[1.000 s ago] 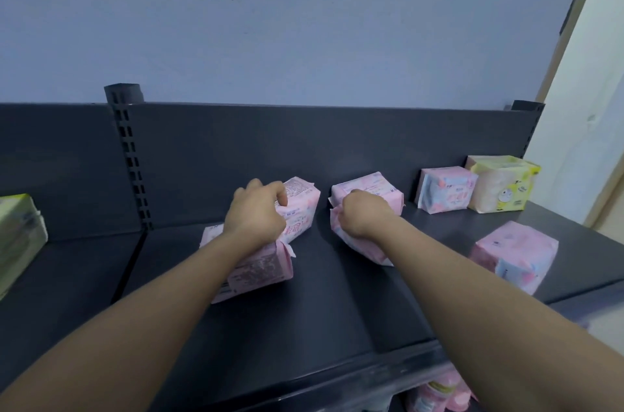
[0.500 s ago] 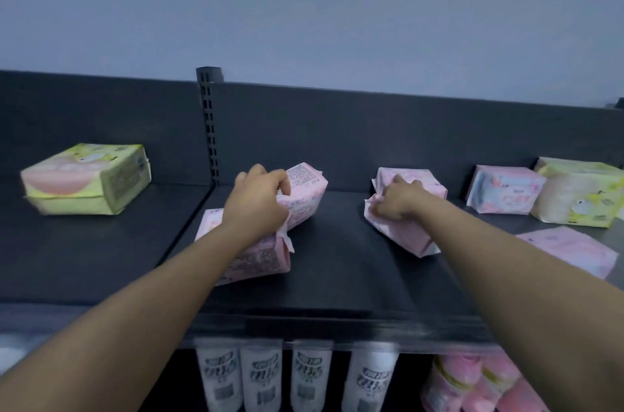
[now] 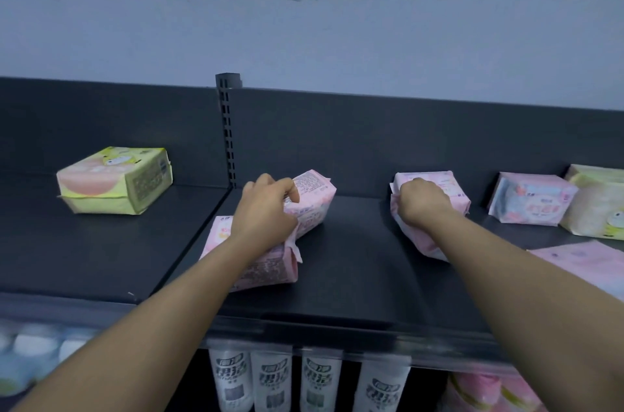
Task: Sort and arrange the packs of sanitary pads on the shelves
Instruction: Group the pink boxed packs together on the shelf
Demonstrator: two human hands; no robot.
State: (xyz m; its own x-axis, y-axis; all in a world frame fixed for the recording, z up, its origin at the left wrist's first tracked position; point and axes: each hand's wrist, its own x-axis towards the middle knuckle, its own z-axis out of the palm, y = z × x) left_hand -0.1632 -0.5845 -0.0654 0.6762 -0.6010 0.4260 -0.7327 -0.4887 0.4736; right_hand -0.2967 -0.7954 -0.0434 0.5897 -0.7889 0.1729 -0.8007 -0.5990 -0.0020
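On the dark top shelf (image 3: 354,276) my left hand (image 3: 265,209) grips a tilted pink pad pack (image 3: 312,202), which leans on a second pink pack (image 3: 260,266) lying flat under my wrist. To the right my right hand (image 3: 423,202) is closed on another pink pack (image 3: 439,188), also tilted. A pink and blue pack (image 3: 530,199) and a yellow-green pack (image 3: 597,209) stand further right against the back panel. One more pink pack (image 3: 587,263) lies flat at the right edge. A yellow-green pack (image 3: 114,180) rests alone on the left shelf section.
A slotted upright post (image 3: 228,128) divides the back panel between the two shelf sections. Below the shelf's front edge stand white bottles (image 3: 273,381), with pink packs (image 3: 489,391) at the lower right and pale blue and white items (image 3: 33,354) at the lower left.
The view has swung left and down, bringing the left yellow-green pack and the lower-shelf bottles into sight. Both hands keep their grip on the same pink packs, which have hardly shifted.
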